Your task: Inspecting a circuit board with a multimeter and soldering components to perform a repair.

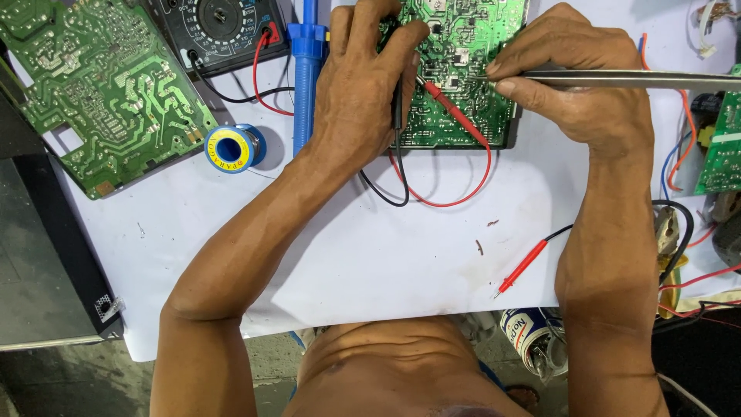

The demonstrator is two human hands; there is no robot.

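Landmark: a green circuit board (463,69) lies solder side up at the far middle of a white sheet (370,247); all places below are given from it.
Left hand (363,85): rests on the board's left edge, fingers closed around a red probe (451,108) and a black probe (397,108) – the red tip touches the board near its middle.
Right hand (575,85): at the board's right edge, thumb and fingers pinched on a long metal tool (641,77) whose tip meets the board just beside the red probe tip.
Progress: judged from this view, probing is under way – both tips sit on the board, and no part looks lifted off yet.
Meter (220,27): left of the board, red and black leads plugged in.
Left clutter: a blue pump tool (307,69) just beside the board, then a solder spool (231,148), then a second green board (100,85).
Right clutter: loose wires and another small board (722,139) near the sheet's edge.
Open room: bare sheet on the near side of the board, save one spare red probe (525,266).
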